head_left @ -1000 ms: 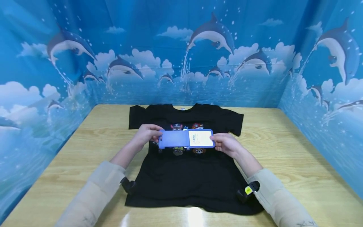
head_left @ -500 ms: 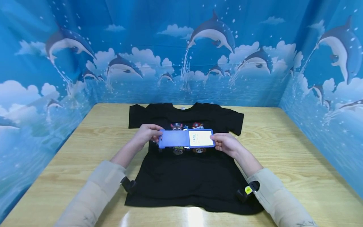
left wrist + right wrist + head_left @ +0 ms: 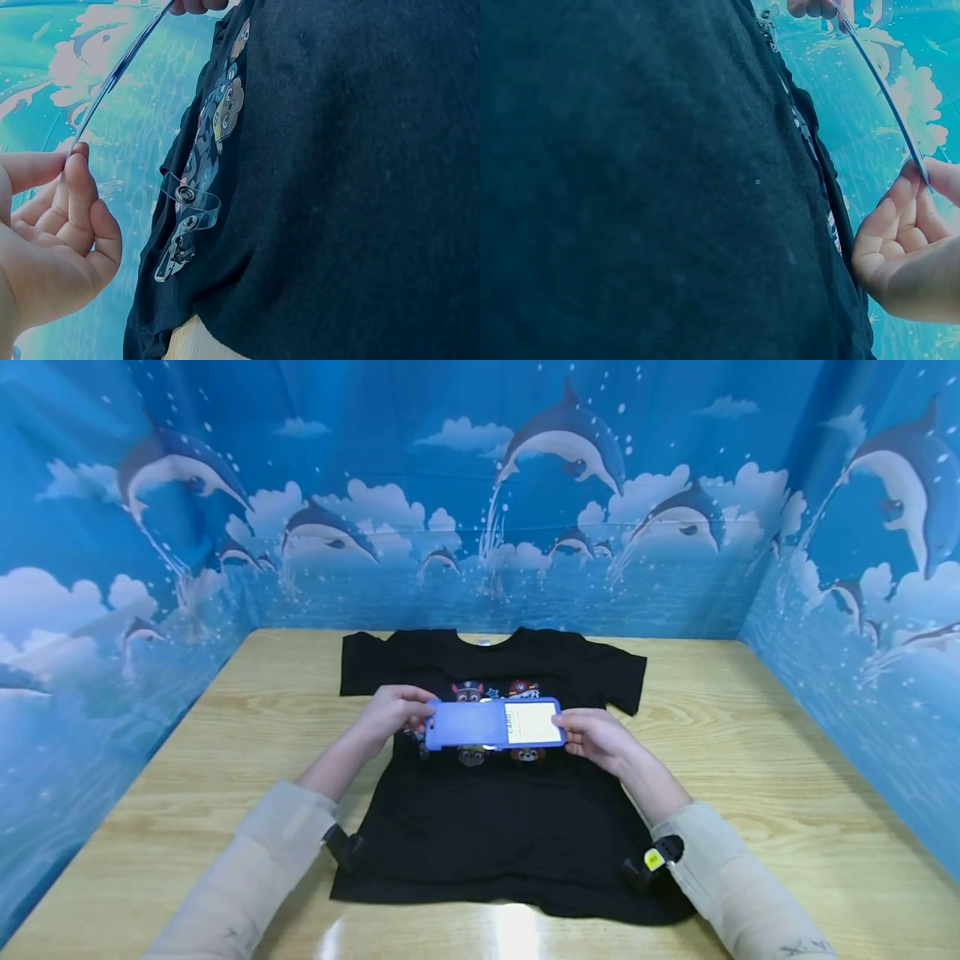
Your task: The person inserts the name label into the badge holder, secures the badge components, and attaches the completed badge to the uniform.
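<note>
A blue badge holder [image 3: 468,724] lies opened out lengthwise between my hands, above the black T-shirt [image 3: 495,835]. In its right half shows a pale insert [image 3: 534,723] with "CARD" printed on it. My left hand [image 3: 390,714] pinches the left end between thumb and fingers; my right hand [image 3: 600,739] pinches the right end the same way. Seen edge-on in the left wrist view, the holder is a thin strip [image 3: 112,79]. Below it there, a clear strap with snaps [image 3: 191,199] and a metal clip [image 3: 171,264] shows against the shirt; its upper attachment is unclear.
The shirt lies spread on a wooden table [image 3: 247,727], its neckline toward the back and cartoon figures printed on its chest. A blue dolphin-patterned curtain [image 3: 390,585] stands behind the table and along both sides. Each wrist carries a small black camera [image 3: 345,845].
My left hand and the holder's left end have shifted slightly right, and the right end slightly left. Both hands keep their pinch. The head view has tilted down a little.
</note>
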Demonstrator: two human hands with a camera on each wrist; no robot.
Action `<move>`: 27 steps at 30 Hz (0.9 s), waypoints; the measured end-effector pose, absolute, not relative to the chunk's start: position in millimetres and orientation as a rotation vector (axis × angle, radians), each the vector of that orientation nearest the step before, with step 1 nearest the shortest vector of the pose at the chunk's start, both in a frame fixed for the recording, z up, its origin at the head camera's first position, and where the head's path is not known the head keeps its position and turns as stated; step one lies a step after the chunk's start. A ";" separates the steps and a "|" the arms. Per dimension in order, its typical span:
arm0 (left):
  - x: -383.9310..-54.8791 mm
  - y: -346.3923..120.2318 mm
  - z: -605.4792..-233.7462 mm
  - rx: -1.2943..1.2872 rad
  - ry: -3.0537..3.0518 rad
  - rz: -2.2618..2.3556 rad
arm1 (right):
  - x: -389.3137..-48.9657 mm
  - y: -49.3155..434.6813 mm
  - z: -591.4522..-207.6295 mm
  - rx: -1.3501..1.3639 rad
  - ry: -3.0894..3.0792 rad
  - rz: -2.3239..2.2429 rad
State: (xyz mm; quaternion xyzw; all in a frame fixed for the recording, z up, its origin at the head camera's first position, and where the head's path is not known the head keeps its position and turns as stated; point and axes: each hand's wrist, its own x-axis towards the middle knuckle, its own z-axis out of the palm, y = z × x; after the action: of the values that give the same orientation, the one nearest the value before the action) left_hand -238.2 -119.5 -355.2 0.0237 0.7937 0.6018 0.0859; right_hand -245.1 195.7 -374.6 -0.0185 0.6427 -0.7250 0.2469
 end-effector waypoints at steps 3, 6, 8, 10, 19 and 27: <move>-238.8 -120.3 -355.9 0.072 2.364 1.785 | -245.3 196.4 -376.2 -0.059 1.739 -1.981; -238.8 -121.0 -356.9 0.080 2.343 1.795 | -244.9 196.1 -377.3 -0.048 1.741 -1.974; -238.9 -121.4 -357.5 0.082 2.327 1.803 | -244.4 195.8 -377.8 -0.043 1.748 -1.965; -238.8 -121.3 -357.8 0.082 2.316 1.811 | -244.0 195.1 -377.9 -0.037 1.749 -1.966; -238.4 -119.3 -357.2 0.083 2.330 1.805 | -244.4 193.3 -375.7 -0.036 1.756 -1.971; -238.1 -116.2 -356.7 0.081 2.336 1.797 | -244.2 190.1 -372.7 -0.015 1.780 -1.957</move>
State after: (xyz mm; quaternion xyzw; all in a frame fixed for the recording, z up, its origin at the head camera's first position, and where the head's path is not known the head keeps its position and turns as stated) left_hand -238.1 -116.2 -356.7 0.0274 0.7886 0.6067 0.0965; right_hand -244.2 190.1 -372.7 -0.0054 0.6522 -0.7172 0.2454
